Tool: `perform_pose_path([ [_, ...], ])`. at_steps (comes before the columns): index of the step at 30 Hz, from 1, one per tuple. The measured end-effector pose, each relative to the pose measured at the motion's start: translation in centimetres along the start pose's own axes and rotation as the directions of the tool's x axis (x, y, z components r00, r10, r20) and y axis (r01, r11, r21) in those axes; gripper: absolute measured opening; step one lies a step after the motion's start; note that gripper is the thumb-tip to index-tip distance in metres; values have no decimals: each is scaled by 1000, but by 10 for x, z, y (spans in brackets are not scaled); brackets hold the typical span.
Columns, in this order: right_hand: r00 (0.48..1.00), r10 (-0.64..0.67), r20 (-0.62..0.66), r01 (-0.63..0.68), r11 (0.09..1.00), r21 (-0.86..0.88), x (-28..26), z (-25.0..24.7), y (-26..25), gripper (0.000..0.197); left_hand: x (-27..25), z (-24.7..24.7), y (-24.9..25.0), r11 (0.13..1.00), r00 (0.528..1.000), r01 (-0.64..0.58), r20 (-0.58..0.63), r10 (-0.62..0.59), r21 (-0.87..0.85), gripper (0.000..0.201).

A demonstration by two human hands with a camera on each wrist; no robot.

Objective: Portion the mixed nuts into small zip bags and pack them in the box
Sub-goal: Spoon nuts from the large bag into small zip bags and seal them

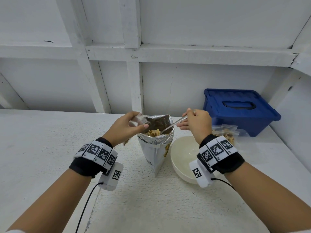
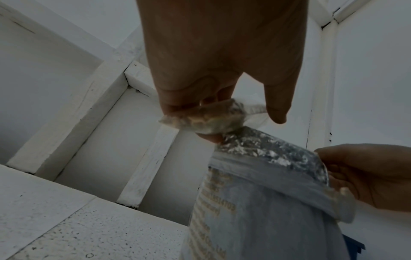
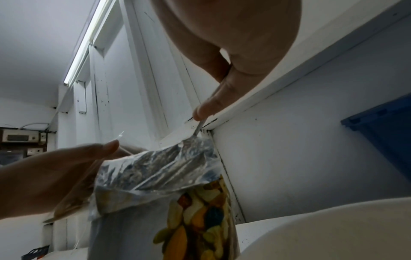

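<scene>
A foil pouch of mixed nuts stands open mid-table, nuts showing inside. My left hand pinches a small clear zip bag at the pouch's left rim; the left wrist view shows the zip bag with some nuts in it. My right hand grips a metal spoon by its handle, the bowl end down among the nuts. In the right wrist view the spoon drops behind the pouch rim. A closed blue box sits at the back right.
A white bowl stands just right of the pouch, under my right wrist. Filled small zip bags lie in front of the blue box. A white panelled wall runs along the table's back edge.
</scene>
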State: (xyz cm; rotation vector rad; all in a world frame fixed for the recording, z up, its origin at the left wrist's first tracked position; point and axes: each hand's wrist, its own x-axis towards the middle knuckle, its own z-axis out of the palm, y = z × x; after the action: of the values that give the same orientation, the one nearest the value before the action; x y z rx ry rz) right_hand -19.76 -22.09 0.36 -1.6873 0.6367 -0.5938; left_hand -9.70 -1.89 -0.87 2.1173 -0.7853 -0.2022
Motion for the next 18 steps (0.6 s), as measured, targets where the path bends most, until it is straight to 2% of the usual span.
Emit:
perform_pose_path([
  [3,999,43,-27,-42,998,36,3,-4,-3,32,-2,-5,1,999,999,1,35,-3,50,91],
  [4,998,58,-32,-57,997,49,4,-5,-3,32,-2,-7,2,997,999,-3,45,0,72,94],
  [6,996,81,-45,-78,994,76,6,-9,-5,32,-1,-10,6,993,998,-14,68,6,120,85],
  [10,994,86,-67,-78,990,117,9,-18,-10,30,2,-15,15,970,992,-50,124,21,239,51],
  [14,993,82,-90,-68,987,148,14,-24,-16,30,8,-16,20,934,980,-117,194,52,338,58],
  [18,994,77,-78,-62,982,178,16,-26,-23,30,13,-13,24,916,972,-151,225,69,371,57],
])
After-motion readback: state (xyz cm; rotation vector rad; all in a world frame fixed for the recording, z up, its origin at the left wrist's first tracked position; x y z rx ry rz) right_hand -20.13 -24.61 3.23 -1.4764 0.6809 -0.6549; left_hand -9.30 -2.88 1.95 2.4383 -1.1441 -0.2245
